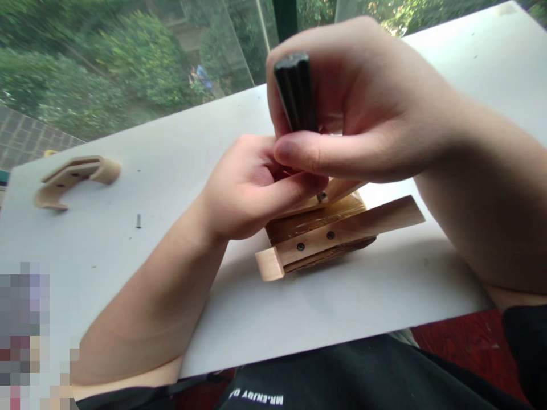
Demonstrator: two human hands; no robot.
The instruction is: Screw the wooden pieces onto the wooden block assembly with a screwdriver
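My right hand [354, 108] is closed around the black ribbed handle of a screwdriver [297, 91], which points down. Its shaft is mostly hidden behind my hands. Just below, my left hand [260, 185] is closed, with its thumb along a pale wooden strip [346, 187]; its fingertips are hidden. A screw head [321, 196] shows on this strip beside the left thumb tip. Nearer to me, a second wooden strip [376, 219] carries two dark screws [315, 241] and ends in a curved block. Both strips lie across a brown wooden block [294, 228] partly wrapped in clear film.
The white table [239, 319] runs along a window with greenery outside. At its left lies a curved wooden piece [77, 176] with dark holes or screws. A loose screw [138, 221] lies nearer to me. A pixelated patch covers the lower left corner.
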